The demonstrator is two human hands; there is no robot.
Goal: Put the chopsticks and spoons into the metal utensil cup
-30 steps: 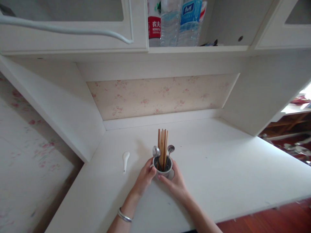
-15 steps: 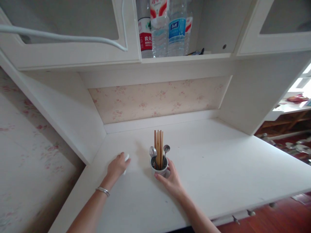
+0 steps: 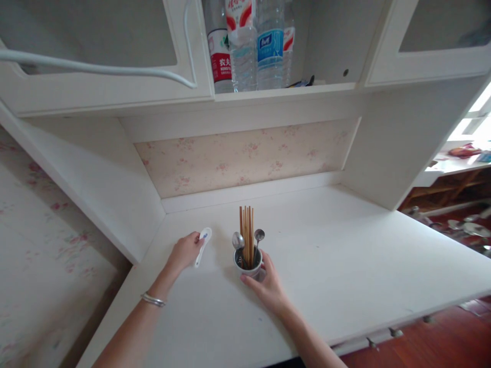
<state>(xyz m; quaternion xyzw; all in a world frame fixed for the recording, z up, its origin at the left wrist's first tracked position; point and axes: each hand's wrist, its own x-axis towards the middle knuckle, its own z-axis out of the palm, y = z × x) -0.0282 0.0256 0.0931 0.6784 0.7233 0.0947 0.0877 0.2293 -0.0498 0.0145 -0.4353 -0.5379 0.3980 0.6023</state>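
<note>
A small white cup (image 3: 248, 264) stands on the white counter (image 3: 345, 266), holding several wooden chopsticks (image 3: 246, 234) and two metal spoons (image 3: 238, 240). My right hand (image 3: 268, 289) wraps round the cup's near side. My left hand (image 3: 184, 252), a silver bangle on its wrist, is closed on a white ceramic spoon (image 3: 203, 244) with a small blue mark, just left of the cup. The spoon's bowl end sticks out up and to the right of my fingers.
Above the counter an open shelf holds several plastic water bottles (image 3: 249, 43). Glass-fronted cupboard doors (image 3: 95, 46) flank it. A floral wallpaper panel (image 3: 245, 158) backs the niche. At the far right, metal ware lies on a dark wooden surface (image 3: 460, 225).
My left hand left the cup, reached left to the white ceramic spoon and picked it up. My right hand stayed on the cup.
</note>
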